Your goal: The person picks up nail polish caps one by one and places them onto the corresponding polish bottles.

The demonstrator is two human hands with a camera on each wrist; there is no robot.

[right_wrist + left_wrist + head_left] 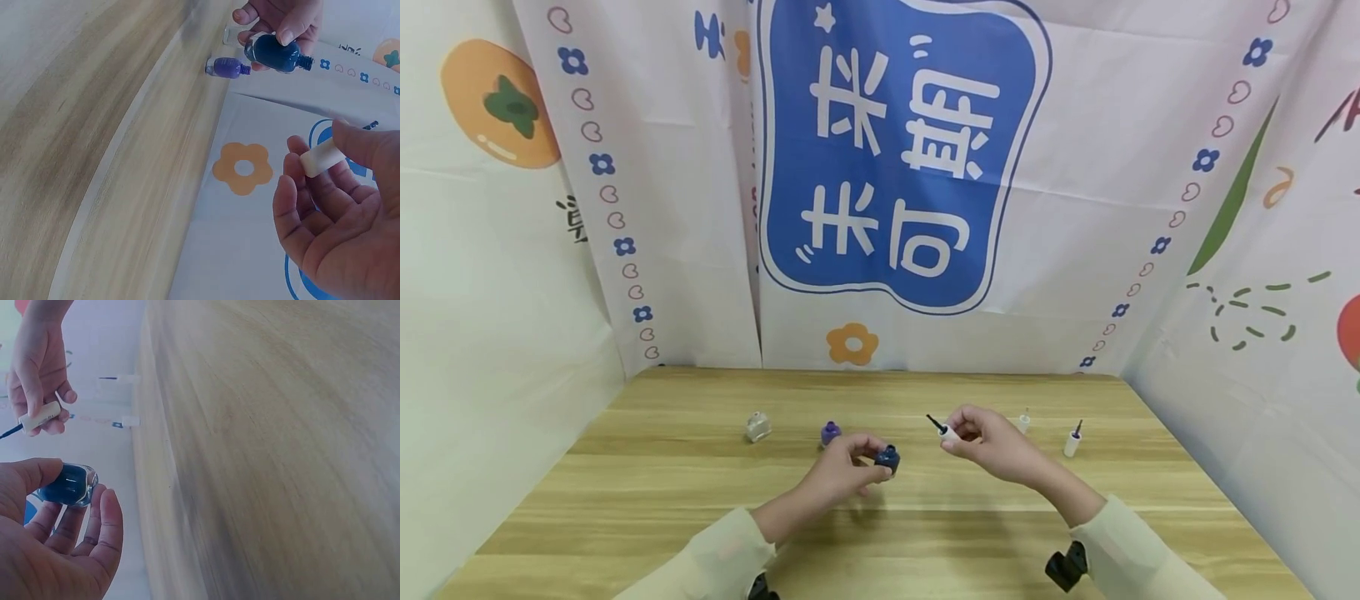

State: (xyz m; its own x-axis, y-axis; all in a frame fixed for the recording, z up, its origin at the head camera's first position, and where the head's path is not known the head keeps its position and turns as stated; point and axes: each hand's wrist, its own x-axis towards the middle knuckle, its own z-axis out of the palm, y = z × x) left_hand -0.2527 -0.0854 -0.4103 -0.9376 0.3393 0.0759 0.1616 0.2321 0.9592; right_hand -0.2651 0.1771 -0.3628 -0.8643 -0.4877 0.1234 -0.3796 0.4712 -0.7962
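Observation:
My left hand (844,468) holds a dark blue nail polish bottle (887,459) by its sides, its uncapped neck pointing up, above the table. In the right wrist view the same bottle (275,53) shows its threaded neck. My right hand (992,442) pinches a white brush cap (949,434) between thumb and fingers. The cap's dark brush points up and toward the left, apart from the bottle. A purple nail polish bottle (831,432), also uncapped, stands on the table just beyond my left hand.
A clear bottle (758,426) stands at the left on the wooden table (700,483). Two more white brush caps stand brush-up at the right, one (1072,440) nearer and one (1025,420) partly behind my right hand. A printed cloth (1060,250) hangs behind the table.

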